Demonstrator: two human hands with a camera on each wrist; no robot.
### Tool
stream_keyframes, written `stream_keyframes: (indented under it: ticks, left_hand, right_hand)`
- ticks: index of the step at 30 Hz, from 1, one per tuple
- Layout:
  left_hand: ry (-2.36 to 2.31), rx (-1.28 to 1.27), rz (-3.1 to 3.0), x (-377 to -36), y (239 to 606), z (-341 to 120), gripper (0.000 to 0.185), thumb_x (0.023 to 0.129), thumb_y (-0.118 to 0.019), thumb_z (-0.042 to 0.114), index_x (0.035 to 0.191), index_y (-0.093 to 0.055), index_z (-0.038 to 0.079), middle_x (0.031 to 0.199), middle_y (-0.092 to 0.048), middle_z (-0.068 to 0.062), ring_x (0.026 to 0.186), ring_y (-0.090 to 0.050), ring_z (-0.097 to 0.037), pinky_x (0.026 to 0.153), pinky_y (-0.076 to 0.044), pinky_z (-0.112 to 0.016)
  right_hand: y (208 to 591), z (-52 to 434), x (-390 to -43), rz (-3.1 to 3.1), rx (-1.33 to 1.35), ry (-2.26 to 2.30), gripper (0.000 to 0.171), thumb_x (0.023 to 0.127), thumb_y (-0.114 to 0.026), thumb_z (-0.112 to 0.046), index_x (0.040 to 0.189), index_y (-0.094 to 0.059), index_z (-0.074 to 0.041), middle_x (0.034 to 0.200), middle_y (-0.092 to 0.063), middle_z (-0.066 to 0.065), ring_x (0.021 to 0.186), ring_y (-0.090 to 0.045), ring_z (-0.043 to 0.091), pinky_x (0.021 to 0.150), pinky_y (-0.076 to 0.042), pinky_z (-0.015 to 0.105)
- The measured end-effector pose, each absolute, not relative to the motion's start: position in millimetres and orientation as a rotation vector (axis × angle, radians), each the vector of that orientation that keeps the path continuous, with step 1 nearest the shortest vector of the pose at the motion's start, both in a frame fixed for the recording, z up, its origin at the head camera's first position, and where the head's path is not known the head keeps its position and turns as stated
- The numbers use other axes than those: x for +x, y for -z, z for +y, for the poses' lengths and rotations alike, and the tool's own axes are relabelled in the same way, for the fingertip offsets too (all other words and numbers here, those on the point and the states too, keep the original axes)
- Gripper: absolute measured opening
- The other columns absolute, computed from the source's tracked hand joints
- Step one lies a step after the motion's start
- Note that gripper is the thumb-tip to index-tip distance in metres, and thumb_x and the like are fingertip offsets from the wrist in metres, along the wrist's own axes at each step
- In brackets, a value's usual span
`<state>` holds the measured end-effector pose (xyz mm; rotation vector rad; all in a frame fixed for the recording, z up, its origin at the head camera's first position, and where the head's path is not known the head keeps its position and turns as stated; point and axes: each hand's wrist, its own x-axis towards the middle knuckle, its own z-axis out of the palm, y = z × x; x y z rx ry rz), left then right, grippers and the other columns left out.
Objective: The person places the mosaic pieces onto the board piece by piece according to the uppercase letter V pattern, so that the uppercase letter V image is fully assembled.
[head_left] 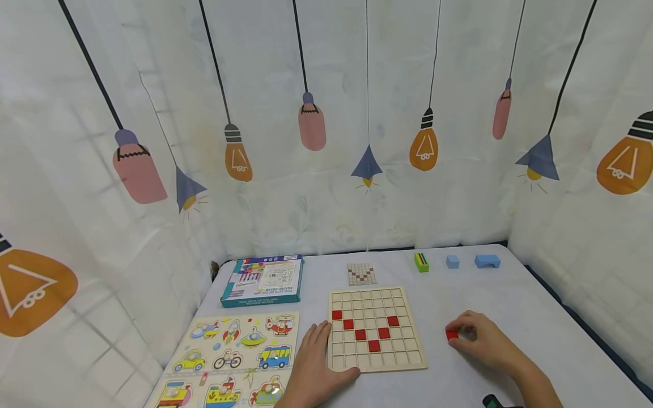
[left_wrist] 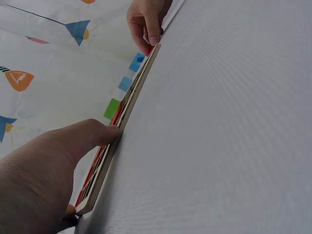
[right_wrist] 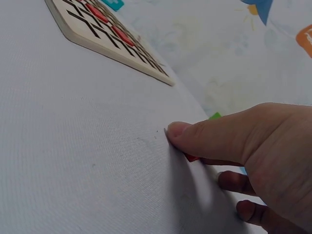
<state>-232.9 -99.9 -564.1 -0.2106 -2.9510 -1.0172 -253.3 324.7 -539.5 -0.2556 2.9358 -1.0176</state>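
Note:
A wooden grid board (head_left: 376,328) lies on the white table, with several red squares set in it in a V shape. My left hand (head_left: 316,357) rests flat against its left front corner, the thumb along the front edge. In the left wrist view the thumb (left_wrist: 92,134) presses the board's rim (left_wrist: 132,103). To the right of the board, my right hand (head_left: 476,335) pinches a small red cube (head_left: 451,335) down on the tablecloth. The right wrist view shows the thumb (right_wrist: 204,136) over the red cube (right_wrist: 191,157), with the board (right_wrist: 97,34) farther off.
Behind the board lie a small pattern card (head_left: 361,273), a green striped block (head_left: 421,262), a blue cube (head_left: 452,261) and a blue arch block (head_left: 487,261). A teal box (head_left: 263,280) and a vehicle puzzle (head_left: 237,345) sit at the left. Curtains enclose the table.

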Motion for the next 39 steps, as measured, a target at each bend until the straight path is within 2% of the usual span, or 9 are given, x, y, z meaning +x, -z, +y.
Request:
stream_keyframes:
  ticks: [10, 20, 32, 39]
  left_hand:
    - [1.031, -0.209, -2.952, -232, 563, -99, 0.133, 0.068, -0.085, 0.087, 0.169, -0.045, 0.011, 0.174, -0.047, -0.012, 0.167, -0.032, -0.043, 0.131, -0.037, -0.071]
    - [1.031, -0.213, -2.949, -232, 562, -99, 0.132, 0.068, -0.085, 0.087, 0.168, -0.046, 0.010, 0.174, -0.047, -0.013, 0.166, -0.033, -0.044, 0.131, -0.038, -0.071]
    - [1.025, -0.204, -2.946, -231, 563, -99, 0.132, 0.067, -0.085, 0.088, 0.167, -0.046, 0.011, 0.173, -0.047, -0.013, 0.166, -0.034, -0.043, 0.131, -0.038, -0.071]
    - [1.027, -0.209, -2.949, -232, 564, -100, 0.132, 0.068, -0.085, 0.087, 0.168, -0.046, 0.011, 0.174, -0.047, -0.013, 0.166, -0.033, -0.043, 0.131, -0.037, -0.071]
  right_hand:
    - [539, 321, -255, 2.937, -0.230, 1.004, 0.021, 0.091, -0.093, -0.035, 0.109, -0.083, -0.029, 0.111, -0.073, -0.011, 0.102, -0.059, 0.010, 0.089, -0.056, 0.024]
    - [537, 312, -257, 2.950, -0.329, 1.038, 0.021, 0.093, -0.091, -0.035, 0.111, -0.083, -0.029, 0.110, -0.074, -0.016, 0.103, -0.060, 0.008, 0.089, -0.056, 0.026]
    - [533, 293, -261, 2.969, -0.262, 0.984, 0.021, 0.092, -0.092, -0.032, 0.112, -0.083, -0.031, 0.110, -0.073, -0.017, 0.109, -0.060, 0.013, 0.094, -0.056, 0.037]
    - [531, 288, -265, 2.965, -0.288, 0.992, 0.020, 0.093, -0.091, -0.029, 0.112, -0.083, -0.030, 0.109, -0.074, -0.018, 0.108, -0.061, 0.013, 0.093, -0.056, 0.034]
